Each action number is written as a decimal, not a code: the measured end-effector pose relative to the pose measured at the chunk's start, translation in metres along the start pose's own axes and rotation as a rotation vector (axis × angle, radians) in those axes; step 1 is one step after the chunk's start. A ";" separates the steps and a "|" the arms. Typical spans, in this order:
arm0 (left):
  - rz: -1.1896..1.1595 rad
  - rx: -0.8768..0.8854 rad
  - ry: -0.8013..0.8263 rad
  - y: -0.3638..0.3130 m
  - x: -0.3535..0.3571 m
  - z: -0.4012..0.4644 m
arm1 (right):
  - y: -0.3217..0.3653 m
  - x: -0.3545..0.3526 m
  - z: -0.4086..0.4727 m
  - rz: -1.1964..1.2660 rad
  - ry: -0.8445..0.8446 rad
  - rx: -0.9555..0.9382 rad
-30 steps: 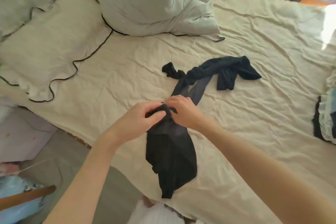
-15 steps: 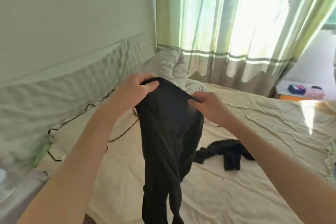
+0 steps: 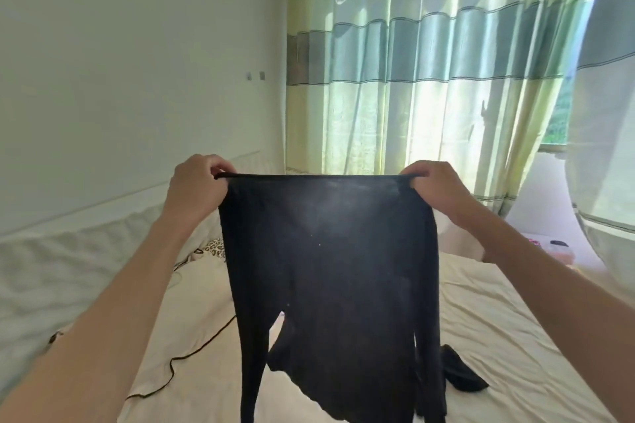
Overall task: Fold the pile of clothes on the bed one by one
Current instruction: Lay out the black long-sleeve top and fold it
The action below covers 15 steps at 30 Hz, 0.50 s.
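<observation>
Both forearms are reaching up from the bottom corners of the view, and between them a pair of black tights (image 3: 330, 268) is hanging in the air above the near part of the bed (image 3: 498, 330). The garment is being held by its waistband, which is stretching taut and level from one hand to the other; below it the fabric is dropping in a wide panel that is splitting into legs, the lower ends running out of view at the bottom edge. Whether the legs are touching the sheet cannot be told.

The left hand (image 3: 197, 187) is pinching the left end of the waistband, thumb and curled fingers closing over the edge. The right hand (image 3: 436, 189) is gripping the right end in the same way, fingers curled round the band.

On the cream sheet just right of the hanging legs, a dark end of cloth (image 3: 460, 376) is lying crumpled; it cannot be told whether it is part of the same garment. Towards the left side of the bed a pillow (image 3: 192, 312) with a thin black wavy trim is lying flat, and beyond it a leopard-print item (image 3: 214, 247) is peeking out near the padded headboard (image 3: 68, 271).

Farther off, a striped curtain (image 3: 429, 62) in green, grey and white is glowing with daylight, beside a plain white wall (image 3: 137, 62).
</observation>
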<state>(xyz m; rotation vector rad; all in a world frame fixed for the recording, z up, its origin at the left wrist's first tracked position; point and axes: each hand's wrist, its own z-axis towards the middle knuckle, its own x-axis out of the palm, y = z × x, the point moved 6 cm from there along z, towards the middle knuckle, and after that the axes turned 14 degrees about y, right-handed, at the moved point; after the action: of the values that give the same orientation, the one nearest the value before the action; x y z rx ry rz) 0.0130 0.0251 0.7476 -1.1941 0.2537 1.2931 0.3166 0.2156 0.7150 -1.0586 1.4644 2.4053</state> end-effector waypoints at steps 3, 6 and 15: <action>-0.250 -0.130 0.017 0.020 0.009 -0.001 | -0.002 -0.014 -0.007 0.120 -0.104 0.005; -0.314 -0.191 -0.007 0.031 0.020 -0.007 | -0.013 -0.021 -0.016 0.050 -0.221 0.031; -0.740 -0.267 0.216 0.010 0.063 -0.016 | -0.037 -0.023 -0.033 0.134 -0.218 0.058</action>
<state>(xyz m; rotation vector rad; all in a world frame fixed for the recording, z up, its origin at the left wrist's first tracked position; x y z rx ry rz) 0.0328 0.0483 0.6900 -1.4685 -0.2070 0.5596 0.3670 0.2128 0.6931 -0.6803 1.5618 2.4571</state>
